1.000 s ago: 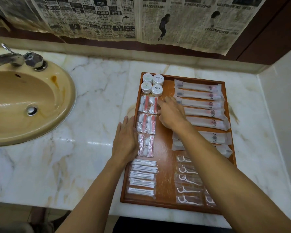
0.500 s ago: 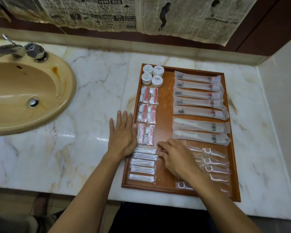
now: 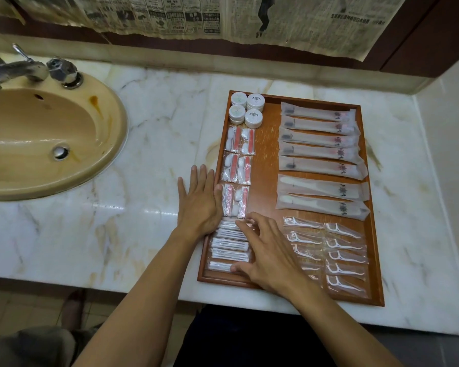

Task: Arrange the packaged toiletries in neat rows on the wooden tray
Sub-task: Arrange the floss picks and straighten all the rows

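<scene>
The fingers [image 3: 245, 229] of the right hand [image 3: 269, 256] are spread and lightly curled, and their tips are laid on the cotton swab packets [image 3: 229, 246] at the near left of the wooden tray [image 3: 372, 234]. The thumb is set against the nearest packet and the other fingers reach to the farthest one, so the stack is bracketed but not pinched; nothing is lifted. The left hand [image 3: 199, 201] is laid flat with straight fingers on the desk [image 3: 117, 221], its thumb side pressed against the left rim of the tray, and nothing is held by it.

The packets are thin and slippery, it seems. If they are pushed too hard by the right fingers, they may be slid over each other or driven into the cotton-and-file packets [image 3: 236, 202] just behind, and that row would be disturbed. If the tray is not kept steady by the left hand, it may be shifted on the smooth marble.

Farther out, the tray is already filled in rows: round white jars [image 3: 247, 108] at the far left corner, long sachets [image 3: 318, 152] on the right, and floss picks [image 3: 339, 255] near the front right, partly hidden by the right wrist. The task is judged almost finished.
</scene>
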### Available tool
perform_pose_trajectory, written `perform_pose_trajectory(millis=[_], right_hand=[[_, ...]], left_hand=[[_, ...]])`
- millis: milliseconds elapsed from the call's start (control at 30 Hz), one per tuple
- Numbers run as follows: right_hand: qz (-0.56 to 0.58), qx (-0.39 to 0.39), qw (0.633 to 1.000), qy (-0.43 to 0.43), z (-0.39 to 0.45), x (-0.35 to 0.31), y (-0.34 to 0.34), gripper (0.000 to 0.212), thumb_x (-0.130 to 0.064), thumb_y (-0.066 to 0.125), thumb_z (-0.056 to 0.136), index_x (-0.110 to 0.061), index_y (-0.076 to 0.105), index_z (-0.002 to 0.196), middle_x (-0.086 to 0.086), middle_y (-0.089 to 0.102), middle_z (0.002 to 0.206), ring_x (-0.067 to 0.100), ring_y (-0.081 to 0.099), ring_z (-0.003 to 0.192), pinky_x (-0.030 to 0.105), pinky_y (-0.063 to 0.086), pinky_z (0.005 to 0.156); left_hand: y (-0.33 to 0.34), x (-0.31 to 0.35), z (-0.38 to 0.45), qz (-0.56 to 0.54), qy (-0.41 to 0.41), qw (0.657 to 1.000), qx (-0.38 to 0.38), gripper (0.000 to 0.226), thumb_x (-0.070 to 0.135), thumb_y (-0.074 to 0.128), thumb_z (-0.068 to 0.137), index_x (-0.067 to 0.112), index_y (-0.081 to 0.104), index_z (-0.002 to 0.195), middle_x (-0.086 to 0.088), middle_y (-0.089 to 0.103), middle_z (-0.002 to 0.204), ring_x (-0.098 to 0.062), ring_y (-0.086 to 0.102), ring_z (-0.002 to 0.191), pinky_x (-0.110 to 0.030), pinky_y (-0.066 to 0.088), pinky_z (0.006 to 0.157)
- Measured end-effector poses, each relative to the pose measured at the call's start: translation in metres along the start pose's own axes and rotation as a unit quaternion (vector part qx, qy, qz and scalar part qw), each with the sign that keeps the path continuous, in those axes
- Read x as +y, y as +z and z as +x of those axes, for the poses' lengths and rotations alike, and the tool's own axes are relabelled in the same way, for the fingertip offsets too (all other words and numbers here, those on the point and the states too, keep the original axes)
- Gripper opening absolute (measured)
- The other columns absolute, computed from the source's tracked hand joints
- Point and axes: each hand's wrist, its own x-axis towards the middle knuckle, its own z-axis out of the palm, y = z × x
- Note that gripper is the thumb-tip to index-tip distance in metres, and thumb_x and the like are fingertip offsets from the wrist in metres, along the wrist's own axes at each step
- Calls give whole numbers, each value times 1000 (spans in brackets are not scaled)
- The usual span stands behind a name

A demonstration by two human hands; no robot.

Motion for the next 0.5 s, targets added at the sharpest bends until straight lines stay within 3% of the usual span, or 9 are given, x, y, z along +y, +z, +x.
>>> perform_pose_trajectory(millis=[233,500], right_hand=[[-11,26,1000,-6,7,-11,16,93,-58,70,73,-22,27,148,3,22,149,20,17,133,38,32,108],[-10,24,1000,8,8,-7,21,91,-59,68,74,-23,27,147,0,22,149,19,19,133,34,28,108]], left_hand=[[2,-1,1,-9,-4,1000,-2,70,51,-3,95,16,5,155,-3,0,164,-18,-14,148,-49,-12,119],[5,-3,2,-6,-6,1000,-3,61,47,6,103,17,4,156,-2,-2,164,-18,-15,148,-50,-12,118]])
